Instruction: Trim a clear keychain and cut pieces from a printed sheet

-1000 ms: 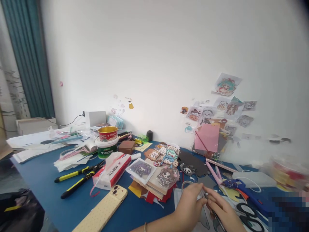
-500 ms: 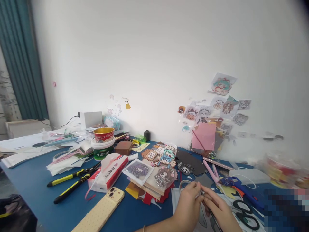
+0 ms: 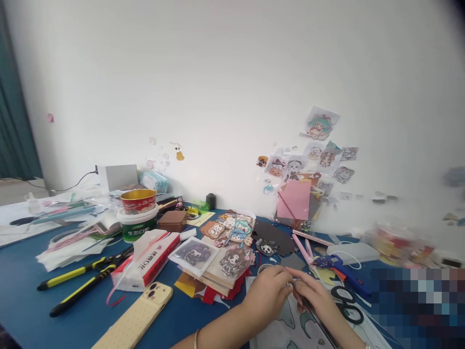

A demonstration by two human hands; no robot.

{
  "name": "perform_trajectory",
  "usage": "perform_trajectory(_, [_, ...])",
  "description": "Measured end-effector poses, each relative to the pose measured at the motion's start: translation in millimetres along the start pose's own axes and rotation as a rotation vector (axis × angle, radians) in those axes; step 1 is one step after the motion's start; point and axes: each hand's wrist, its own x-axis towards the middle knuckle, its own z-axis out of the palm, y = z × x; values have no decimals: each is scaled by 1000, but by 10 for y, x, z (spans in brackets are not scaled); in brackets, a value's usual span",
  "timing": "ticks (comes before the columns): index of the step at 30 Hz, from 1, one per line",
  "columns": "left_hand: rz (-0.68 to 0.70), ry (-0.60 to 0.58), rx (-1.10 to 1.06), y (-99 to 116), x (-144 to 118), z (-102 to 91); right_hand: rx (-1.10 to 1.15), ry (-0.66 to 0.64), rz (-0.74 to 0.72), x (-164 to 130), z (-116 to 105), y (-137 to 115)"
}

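Everything on the bench (image 3: 32,310) has slid left in view since a second ago, the curtain nearly gone, while both hands stay together at the near edge. Left hand (image 3: 267,298) and right hand (image 3: 314,300) meet in a narrow pinching grip on a small thing too tiny to make out, above a printed paper sheet (image 3: 290,329). Pixelated blocks hide the right corner. Red writing on the tissue box (image 3: 152,257) and white characters on the green tub (image 3: 134,228) are unreadable.
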Motion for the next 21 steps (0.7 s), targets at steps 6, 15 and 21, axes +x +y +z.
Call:
perform_trajectory(6, [-46, -60, -40, 17, -8, -32, -101, -9, 38, -2, -8, 0])
perform_trajectory(15, [-140, -72, -56, 21, 24, 12, -43, -40, 30, 16, 40, 62])
perform_trajectory(21, [-150, -37, -110, -4, 36, 12, -42, -34, 30, -9, 64, -24])
